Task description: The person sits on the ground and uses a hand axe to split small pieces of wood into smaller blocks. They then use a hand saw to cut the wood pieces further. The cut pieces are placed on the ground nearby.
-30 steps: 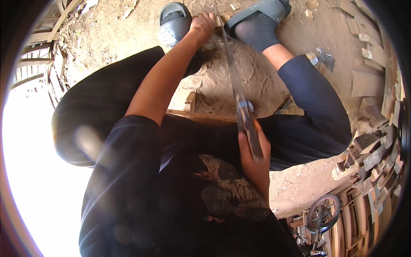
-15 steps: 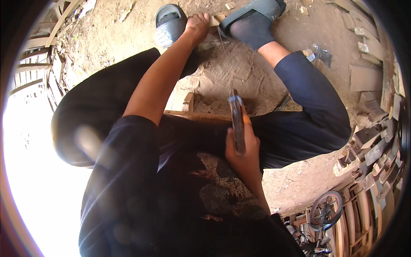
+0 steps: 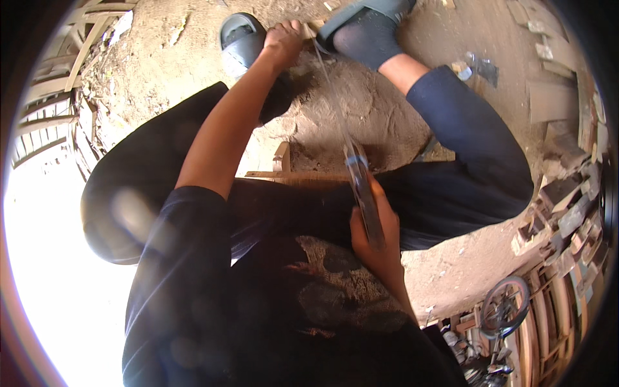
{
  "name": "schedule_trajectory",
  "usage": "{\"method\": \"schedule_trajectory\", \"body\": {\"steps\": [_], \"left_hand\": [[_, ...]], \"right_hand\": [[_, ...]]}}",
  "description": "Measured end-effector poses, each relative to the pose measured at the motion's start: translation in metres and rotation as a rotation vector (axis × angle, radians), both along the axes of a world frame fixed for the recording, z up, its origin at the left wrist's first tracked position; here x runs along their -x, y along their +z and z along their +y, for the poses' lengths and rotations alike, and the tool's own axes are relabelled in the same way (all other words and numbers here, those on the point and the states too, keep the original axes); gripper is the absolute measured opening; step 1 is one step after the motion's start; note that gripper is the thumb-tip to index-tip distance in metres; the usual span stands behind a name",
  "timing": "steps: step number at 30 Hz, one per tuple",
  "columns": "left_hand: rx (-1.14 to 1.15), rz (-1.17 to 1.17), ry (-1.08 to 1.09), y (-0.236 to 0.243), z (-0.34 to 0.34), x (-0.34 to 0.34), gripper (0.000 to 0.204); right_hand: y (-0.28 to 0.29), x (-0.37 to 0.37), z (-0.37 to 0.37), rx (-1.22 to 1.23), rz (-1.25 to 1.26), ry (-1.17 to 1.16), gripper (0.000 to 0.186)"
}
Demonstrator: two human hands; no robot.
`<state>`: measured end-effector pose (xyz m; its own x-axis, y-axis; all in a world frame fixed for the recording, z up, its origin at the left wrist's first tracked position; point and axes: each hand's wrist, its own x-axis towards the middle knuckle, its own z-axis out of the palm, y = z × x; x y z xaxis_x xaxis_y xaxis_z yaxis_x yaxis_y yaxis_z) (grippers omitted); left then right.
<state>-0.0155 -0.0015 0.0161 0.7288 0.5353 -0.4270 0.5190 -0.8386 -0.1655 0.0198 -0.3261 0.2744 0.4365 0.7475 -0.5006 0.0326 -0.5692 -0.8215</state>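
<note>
My right hand (image 3: 380, 235) is closed round the dark handle of a handsaw (image 3: 366, 205). Its thin blade reaches away from me, and the far end meets a small piece of wood (image 3: 308, 31) between my feet. At the far end of my outstretched arm, my left hand (image 3: 282, 44) grips that wood, its fingers curled over and partly hiding it. My left sandal (image 3: 240, 48) is beside this hand, and my right sandal (image 3: 335, 24) is close by the wood on the other side.
I sit on a wooden seat (image 3: 293, 175), a wooden block (image 3: 282, 157) near its edge. Wood offcuts (image 3: 570, 222) are piled along the right. A bicycle wheel (image 3: 505, 307) stands at the lower right. Clear plastic (image 3: 482, 68) lies on the dirt floor (image 3: 361, 106). Slatted wood is at the upper left.
My right hand has drawn the saw back toward me and slightly right, so more blade shows. My left hand stays on the wood; the whole view has shifted slightly.
</note>
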Motion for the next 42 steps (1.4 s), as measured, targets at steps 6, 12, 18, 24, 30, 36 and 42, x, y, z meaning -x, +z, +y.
{"method": "schedule_trajectory", "body": {"steps": [6, 12, 18, 24, 30, 36, 42], "left_hand": [[0.084, -0.125, 0.051, -0.005, 0.005, -0.004, 0.039], [0.045, 0.007, 0.019, 0.006, 0.003, 0.001, 0.046], [0.053, -0.010, 0.044, -0.003, 0.001, -0.008, 0.044], [0.018, -0.092, -0.021, 0.002, 0.008, 0.002, 0.045], [-0.002, -0.079, 0.046, -0.002, 0.004, 0.002, 0.040], [0.006, -0.143, 0.095, -0.009, 0.004, 0.002, 0.038], [-0.012, -0.107, 0.007, 0.002, -0.005, -0.011, 0.035]], "right_hand": [[-0.052, 0.001, 0.024, -0.188, -0.227, 0.018, 0.058], [-0.021, 0.005, 0.016, 0.030, 0.016, 0.005, 0.053], [-0.001, 0.002, 0.011, 0.125, 0.111, -0.051, 0.055], [-0.049, 0.002, 0.032, -0.116, -0.206, 0.017, 0.058], [-0.024, 0.015, 0.004, -0.074, -0.060, -0.015, 0.050], [-0.060, 0.007, 0.035, -0.034, -0.093, -0.007, 0.046], [-0.035, 0.010, 0.013, -0.043, -0.192, -0.016, 0.046]]}}
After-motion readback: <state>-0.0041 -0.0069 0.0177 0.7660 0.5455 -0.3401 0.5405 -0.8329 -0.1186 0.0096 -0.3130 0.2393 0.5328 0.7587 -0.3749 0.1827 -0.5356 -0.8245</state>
